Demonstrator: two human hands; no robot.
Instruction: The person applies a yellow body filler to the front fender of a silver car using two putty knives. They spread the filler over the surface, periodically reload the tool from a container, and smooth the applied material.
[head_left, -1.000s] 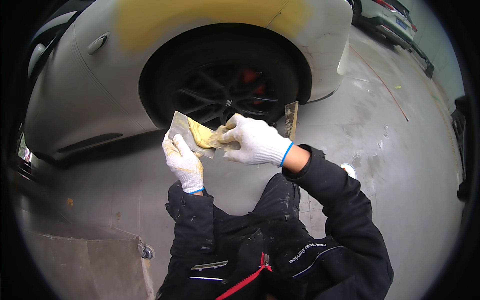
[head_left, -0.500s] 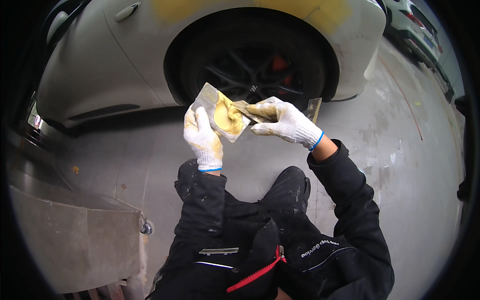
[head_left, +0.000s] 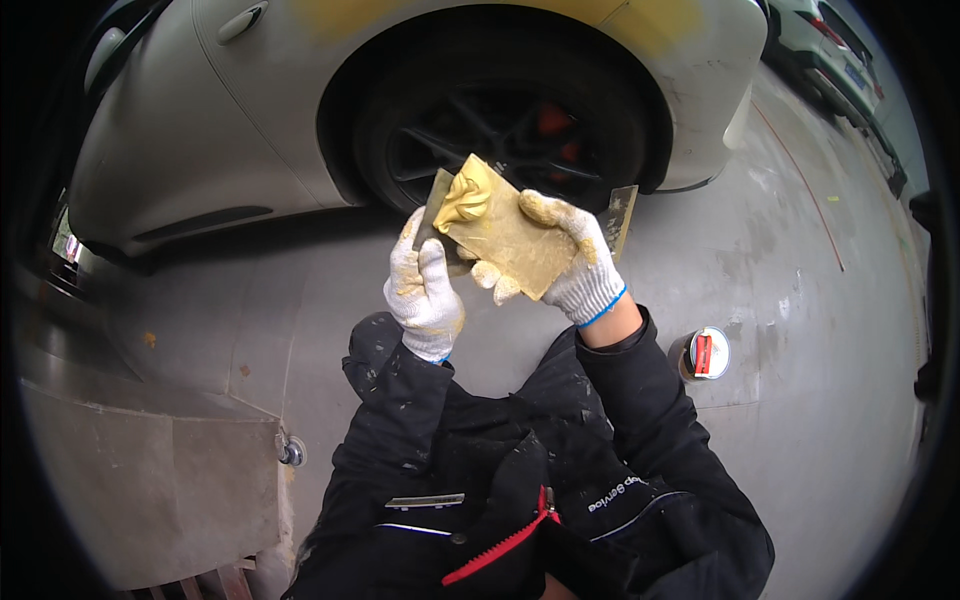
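Note:
Both hands wear white knit gloves smeared with yellow putty. My right hand [head_left: 585, 255] grips a broad, flat putty spreader [head_left: 530, 245], thumb on top and fingertips showing beyond its lower edge. A thick, folded lump of yellow putty [head_left: 466, 195] sits on the spreader's far left end. Partly hidden behind that end is a second, greyish flat plate [head_left: 432, 212], held by my left hand [head_left: 425, 300]. The two plates overlap, and I cannot tell how much putty is on the left one.
Ahead stands a light-coloured car [head_left: 270, 120] with yellow filler patches [head_left: 665, 30] above its dark wheel [head_left: 490, 140]. Another flat spreader [head_left: 622, 222] is near the tyre. An open can [head_left: 712, 353] with a red object on it stands right. A concrete block [head_left: 150, 480] is at left.
The right spreader has turned flat toward me, and the putty, earlier spread on the left plate, now shows heaped on it. My right arm shifted left, uncovering the can.

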